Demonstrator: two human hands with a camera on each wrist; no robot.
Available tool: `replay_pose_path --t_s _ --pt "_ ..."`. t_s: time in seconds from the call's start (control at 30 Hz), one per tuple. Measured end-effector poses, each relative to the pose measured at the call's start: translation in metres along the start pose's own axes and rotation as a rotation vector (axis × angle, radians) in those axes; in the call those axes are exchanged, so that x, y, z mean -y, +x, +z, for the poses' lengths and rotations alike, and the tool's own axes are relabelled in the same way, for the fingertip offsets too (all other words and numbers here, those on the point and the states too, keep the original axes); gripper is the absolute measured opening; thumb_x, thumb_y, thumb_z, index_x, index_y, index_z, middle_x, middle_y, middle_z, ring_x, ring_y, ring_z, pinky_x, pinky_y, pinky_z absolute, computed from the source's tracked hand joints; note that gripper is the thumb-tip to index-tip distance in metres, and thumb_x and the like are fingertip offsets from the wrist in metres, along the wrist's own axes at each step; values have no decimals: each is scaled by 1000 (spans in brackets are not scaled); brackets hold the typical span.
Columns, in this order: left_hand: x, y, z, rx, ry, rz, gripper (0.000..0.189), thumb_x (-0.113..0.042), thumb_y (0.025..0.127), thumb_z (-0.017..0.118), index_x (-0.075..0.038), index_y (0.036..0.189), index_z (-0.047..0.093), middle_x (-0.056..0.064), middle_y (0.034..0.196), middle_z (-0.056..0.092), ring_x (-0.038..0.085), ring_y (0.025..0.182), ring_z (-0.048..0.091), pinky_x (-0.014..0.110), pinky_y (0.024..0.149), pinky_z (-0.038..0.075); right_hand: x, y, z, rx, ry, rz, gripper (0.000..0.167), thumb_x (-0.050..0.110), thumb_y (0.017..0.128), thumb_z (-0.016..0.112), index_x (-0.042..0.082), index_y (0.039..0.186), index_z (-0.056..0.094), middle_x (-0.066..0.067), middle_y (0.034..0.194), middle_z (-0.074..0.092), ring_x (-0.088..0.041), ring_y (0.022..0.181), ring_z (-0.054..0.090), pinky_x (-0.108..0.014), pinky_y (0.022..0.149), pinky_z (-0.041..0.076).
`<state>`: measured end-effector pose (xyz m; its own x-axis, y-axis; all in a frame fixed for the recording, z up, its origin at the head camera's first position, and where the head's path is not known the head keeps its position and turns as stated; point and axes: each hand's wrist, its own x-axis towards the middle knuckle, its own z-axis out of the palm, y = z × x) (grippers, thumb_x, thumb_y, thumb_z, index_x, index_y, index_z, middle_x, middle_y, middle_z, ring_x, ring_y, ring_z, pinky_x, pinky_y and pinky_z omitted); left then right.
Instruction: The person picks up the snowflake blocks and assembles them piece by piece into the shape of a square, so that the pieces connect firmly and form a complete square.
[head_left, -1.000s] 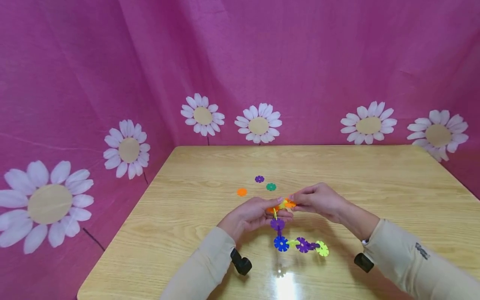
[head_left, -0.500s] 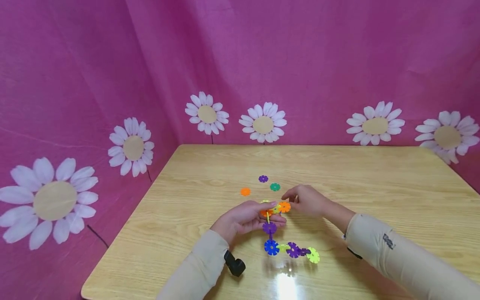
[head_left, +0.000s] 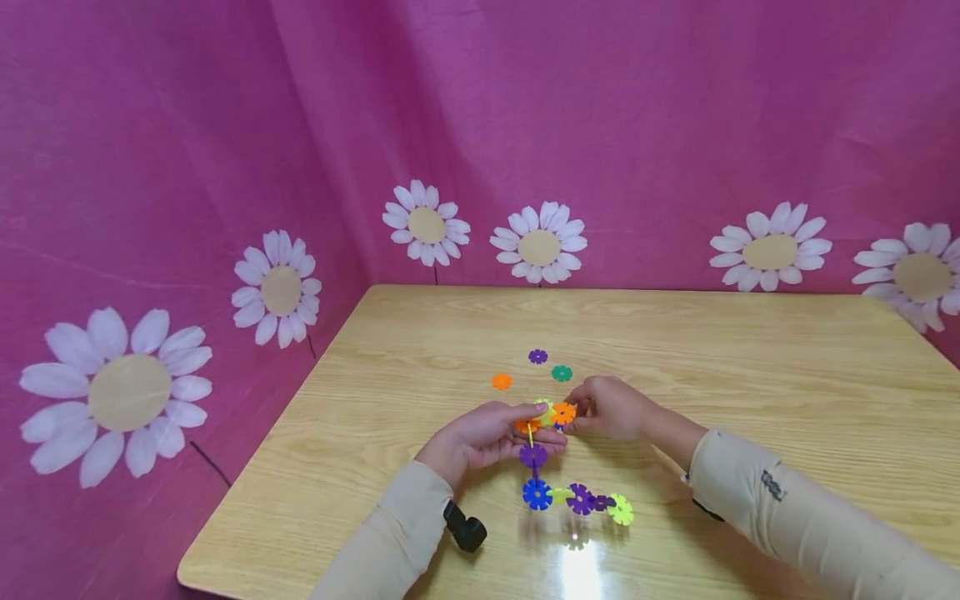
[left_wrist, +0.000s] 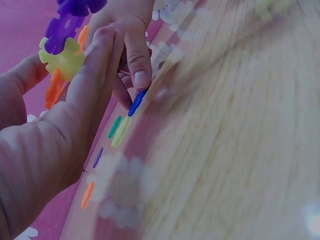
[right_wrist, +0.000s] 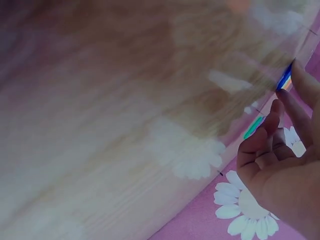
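Observation:
My left hand (head_left: 480,435) grips a chain of linked plastic flower discs, thumb over an orange disc (head_left: 527,426). From it hang a purple disc (head_left: 533,455) and a blue disc (head_left: 537,495), then a purple and yellow run to the right, ending in a yellow-green disc (head_left: 620,509). Another orange disc (head_left: 564,413) sits at the chain's far end. Beyond it, my right hand (head_left: 617,407) reaches down to the tabletop. Its thumb and finger pinch a loose blue flower disc (right_wrist: 284,77) by the edges, also visible in the left wrist view.
Loose discs lie on the wooden table (head_left: 712,342) beyond my hands: orange (head_left: 502,381), purple (head_left: 537,356), green (head_left: 562,372) and yellow (left_wrist: 120,132). A pink curtain (head_left: 630,125) with printed daisies stands behind and at the left.
My right hand has let go of the orange disc on the chain and moved down to the loose blue disc, now between its fingertips. My left hand keeps the chain, and the head view has shifted slightly.

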<state>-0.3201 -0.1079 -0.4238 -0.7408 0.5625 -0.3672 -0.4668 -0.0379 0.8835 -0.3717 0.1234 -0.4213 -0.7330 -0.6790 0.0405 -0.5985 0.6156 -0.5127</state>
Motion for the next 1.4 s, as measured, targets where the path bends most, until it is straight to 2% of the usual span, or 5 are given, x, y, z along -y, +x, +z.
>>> replay_pose_path --t_s 0.3,0.47,0.7,0.93,1.4 --pt "0 1 1 7 -36 0 50 -31 103 55 9 134 55 25 121 68 31 118 66 30 96 57 8 3 1 2 157 155 24 10 79 81 0 99 73 -3 83 70 -13 76 59 -26 70 53" --pt "0 1 2 -4 -39 -3 51 -30 103 55 10 134 54 25 121 68 31 118 66 31 97 56 11 1 1 -58 201 221 20 6 79 80 1 95 70 -4 84 69 -15 76 59 -26 70 54" --pt "-1 2 3 -21 -37 -5 48 -31 103 57 8 130 58 25 119 69 32 116 67 31 94 58 9 -13 0 -163 286 237 9 6 86 75 1 91 70 -5 81 71 -13 71 63 -25 61 54" --pt "-2 1 4 -25 -32 -2 49 -32 102 57 8 130 57 24 119 69 31 115 67 32 96 57 9 -28 -6 -213 328 201 14 10 89 74 0 99 74 -8 88 73 -16 80 67 -23 65 59" --pt "-4 2 6 -5 -5 -10 54 -33 102 56 12 131 55 23 120 69 31 116 67 32 98 56 23 -61 -21 -257 526 204 27 14 94 70 -4 114 69 -16 105 73 -30 95 74 -34 80 64"
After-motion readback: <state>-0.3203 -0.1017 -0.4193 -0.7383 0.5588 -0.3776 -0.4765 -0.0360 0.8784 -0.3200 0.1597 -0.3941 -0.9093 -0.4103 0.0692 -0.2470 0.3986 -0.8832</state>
